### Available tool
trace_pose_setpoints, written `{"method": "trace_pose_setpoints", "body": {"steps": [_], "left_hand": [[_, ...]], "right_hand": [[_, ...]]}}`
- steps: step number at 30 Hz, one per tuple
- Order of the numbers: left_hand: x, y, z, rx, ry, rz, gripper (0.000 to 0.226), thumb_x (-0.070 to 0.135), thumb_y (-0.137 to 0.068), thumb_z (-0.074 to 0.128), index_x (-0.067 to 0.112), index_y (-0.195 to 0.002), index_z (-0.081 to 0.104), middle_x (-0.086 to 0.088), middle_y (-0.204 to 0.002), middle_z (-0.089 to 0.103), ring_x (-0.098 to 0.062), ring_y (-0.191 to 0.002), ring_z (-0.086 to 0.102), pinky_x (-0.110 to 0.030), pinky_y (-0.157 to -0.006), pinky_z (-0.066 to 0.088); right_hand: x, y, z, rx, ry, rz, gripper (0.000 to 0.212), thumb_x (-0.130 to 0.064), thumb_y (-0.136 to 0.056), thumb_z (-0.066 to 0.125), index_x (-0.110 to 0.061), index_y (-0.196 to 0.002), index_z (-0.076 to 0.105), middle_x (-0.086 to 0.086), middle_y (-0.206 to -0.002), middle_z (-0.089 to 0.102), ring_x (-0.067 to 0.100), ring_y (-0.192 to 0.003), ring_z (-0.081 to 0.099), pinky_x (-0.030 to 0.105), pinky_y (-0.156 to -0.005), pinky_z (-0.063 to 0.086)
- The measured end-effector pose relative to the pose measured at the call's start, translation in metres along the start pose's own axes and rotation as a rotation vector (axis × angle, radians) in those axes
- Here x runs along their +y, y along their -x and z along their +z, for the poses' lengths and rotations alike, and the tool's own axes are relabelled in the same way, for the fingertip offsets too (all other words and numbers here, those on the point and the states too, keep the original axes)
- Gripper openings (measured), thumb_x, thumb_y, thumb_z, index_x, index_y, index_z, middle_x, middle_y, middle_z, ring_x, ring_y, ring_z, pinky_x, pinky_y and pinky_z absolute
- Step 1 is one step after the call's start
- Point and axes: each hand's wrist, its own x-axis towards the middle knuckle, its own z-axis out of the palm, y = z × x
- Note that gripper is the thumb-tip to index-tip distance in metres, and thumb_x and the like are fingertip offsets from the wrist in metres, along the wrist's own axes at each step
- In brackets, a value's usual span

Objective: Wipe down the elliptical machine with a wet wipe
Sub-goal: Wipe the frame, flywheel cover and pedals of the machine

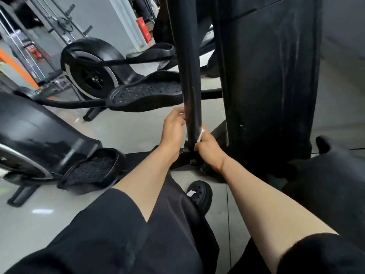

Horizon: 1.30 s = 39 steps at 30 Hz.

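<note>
A black upright arm bar [186, 56] of the elliptical machine rises through the middle of the view down to a pivot joint [192, 161] near the floor. My left hand [172, 131] grips the bar's left side low down. My right hand [207, 149] is curled round the bar's base on the right, and pinches a white wet wipe [201, 131] that peeks out above the fingers, pressed to the bar. The machine's wide black front housing [270, 76] stands just right of the bar. A perforated pedal [146, 93] lies behind the bar.
A second pedal [92, 169] and a flywheel cover [31, 135] sit at the left. Another elliptical's flywheel [90, 74] stands further back. My black shoe [200, 195] rests on the grey tiled floor [122, 131]. A weight rack [29, 48] is at the far left.
</note>
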Motion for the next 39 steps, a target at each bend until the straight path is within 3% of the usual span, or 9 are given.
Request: {"method": "trace_pose_setpoints", "body": {"steps": [4, 8, 12, 17, 23, 28, 31, 34, 39], "left_hand": [[0.004, -0.010, -0.018, -0.174, -0.029, 0.024, 0.047, 0.004, -0.060, 0.050, 0.014, -0.104, 0.062, -0.007, -0.096, 0.066, -0.023, -0.100, 0.064, -0.038, -0.093, 0.051], [-0.005, -0.017, -0.033, -0.390, -0.226, -0.018, 0.044, 0.002, -0.078, 0.073, 0.016, -0.117, 0.058, -0.003, -0.115, 0.069, -0.016, -0.110, 0.065, -0.035, -0.100, 0.050], [-0.015, -0.026, -0.040, -0.375, -0.366, 0.044, 0.042, 0.011, -0.079, 0.078, 0.017, -0.114, 0.056, -0.006, -0.115, 0.068, -0.016, -0.110, 0.065, -0.037, -0.101, 0.050], [-0.023, -0.037, -0.033, -0.342, -0.512, 0.115, 0.046, 0.024, -0.057, 0.077, 0.016, -0.098, 0.059, -0.008, -0.097, 0.068, -0.021, -0.097, 0.066, -0.043, -0.091, 0.055], [-0.042, -0.036, -0.035, -0.373, -0.574, 0.023, 0.050, 0.012, -0.059, 0.083, 0.014, -0.106, 0.065, -0.004, -0.099, 0.072, -0.016, -0.098, 0.069, -0.043, -0.091, 0.055], [-0.009, -0.023, -0.017, -0.224, -0.157, 0.195, 0.050, 0.011, -0.074, 0.082, 0.011, -0.119, 0.059, -0.005, -0.106, 0.071, -0.013, -0.104, 0.067, -0.027, -0.092, 0.054], [0.013, -0.023, 0.007, -0.091, 0.047, 0.321, 0.029, 0.022, -0.075, 0.082, 0.015, -0.099, 0.067, 0.001, -0.087, 0.073, -0.018, -0.095, 0.070, -0.032, -0.091, 0.054], [0.035, -0.028, 0.023, 0.075, 0.098, 0.431, 0.029, 0.034, -0.070, 0.083, 0.014, -0.083, 0.067, -0.002, -0.077, 0.070, -0.023, -0.081, 0.070, -0.043, -0.084, 0.057], [0.062, -0.027, 0.036, 0.288, -0.091, 0.580, 0.022, 0.033, -0.077, 0.076, 0.024, -0.081, 0.057, 0.016, -0.070, 0.059, -0.009, -0.071, 0.064, -0.033, -0.074, 0.055]], "right_hand": [[0.021, 0.004, 0.006, 0.044, 0.223, -0.047, 0.043, -0.003, -0.097, 0.038, -0.020, -0.135, 0.047, 0.006, -0.107, 0.061, 0.024, -0.100, 0.054, 0.036, -0.084, 0.044], [0.041, 0.003, 0.010, 0.125, 0.296, -0.178, 0.045, -0.001, -0.097, 0.040, -0.018, -0.137, 0.052, 0.007, -0.116, 0.065, 0.025, -0.106, 0.057, 0.034, -0.092, 0.045], [0.067, 0.022, 0.034, 0.420, 0.585, -0.318, 0.039, 0.008, -0.087, 0.053, -0.001, -0.124, 0.062, 0.011, -0.109, 0.062, 0.027, -0.098, 0.053, 0.028, -0.087, 0.042], [0.065, 0.013, 0.040, 0.669, 0.015, 0.197, 0.024, -0.003, -0.096, 0.049, -0.004, -0.105, 0.071, 0.006, -0.096, 0.066, 0.013, -0.078, 0.051, 0.012, -0.063, 0.032], [0.047, 0.009, 0.062, 0.559, -0.020, 0.216, 0.027, 0.000, -0.095, 0.044, -0.003, -0.089, 0.070, 0.004, -0.069, 0.059, 0.012, -0.059, 0.045, 0.019, -0.051, 0.032], [0.034, 0.013, 0.055, 0.556, -0.006, 0.275, 0.041, -0.002, -0.091, 0.047, -0.012, -0.052, 0.040, -0.001, -0.053, 0.043, 0.012, -0.051, 0.034, 0.029, -0.052, 0.028], [0.020, 0.011, 0.036, 0.705, -0.035, 0.186, 0.027, -0.006, -0.090, 0.051, -0.008, -0.064, 0.058, 0.004, -0.064, 0.060, 0.018, -0.061, 0.051, 0.038, -0.064, 0.045], [-0.010, 0.000, 0.005, 0.893, 0.087, -0.030, 0.029, -0.005, -0.092, 0.053, -0.017, -0.112, 0.070, 0.001, -0.101, 0.072, 0.017, -0.095, 0.065, 0.034, -0.088, 0.051], [-0.063, -0.011, -0.044, 1.101, 0.452, -0.615, 0.043, 0.009, -0.083, 0.049, -0.006, -0.118, 0.068, 0.011, -0.125, 0.061, 0.016, -0.115, 0.056, 0.019, -0.102, 0.043]]}}
